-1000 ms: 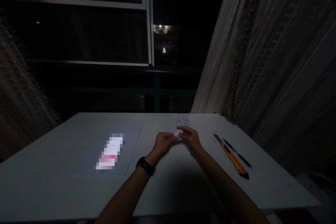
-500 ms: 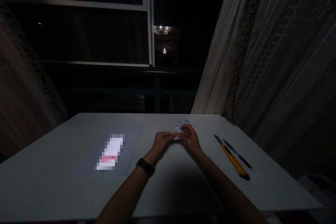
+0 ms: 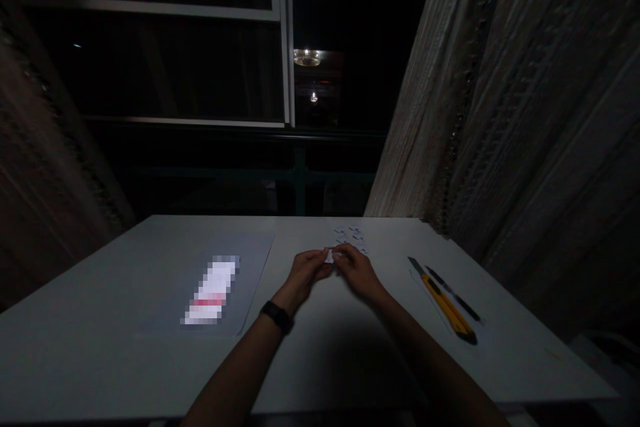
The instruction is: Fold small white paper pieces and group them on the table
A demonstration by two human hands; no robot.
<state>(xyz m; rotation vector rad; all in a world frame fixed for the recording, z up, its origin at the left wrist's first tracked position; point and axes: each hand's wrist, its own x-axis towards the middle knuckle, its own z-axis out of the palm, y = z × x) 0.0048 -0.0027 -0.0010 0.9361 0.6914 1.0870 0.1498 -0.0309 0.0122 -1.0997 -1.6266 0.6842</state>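
Note:
A small piece of white paper (image 3: pixel 329 256) is pinched between my two hands above the middle of the table. My left hand (image 3: pixel 306 269), with a dark band on its wrist, grips the paper's left side. From the right, my right hand (image 3: pixel 358 269) closes its fingers on the same piece. Just beyond the fingers, several small paper pieces (image 3: pixel 354 230) with dark marks lie in rows on the tabletop, some partly hidden by my right hand. How the held paper is folded is too small to tell.
On the right of the white table (image 3: pixel 320 360) lie a yellow utility knife (image 3: pixel 450 310), blade extended, and a black pen (image 3: pixel 455 293). At left a blurred-out bright rectangle (image 3: pixel 213 287) rests on a large pale sheet (image 3: pixel 255 260). Curtains (image 3: pixel 415 127) flank the dark window behind.
Both hands have drawn closer together around the paper, the right one moving slightly down and left. More of the small pieces behind them now show. Knife and pen stay put.

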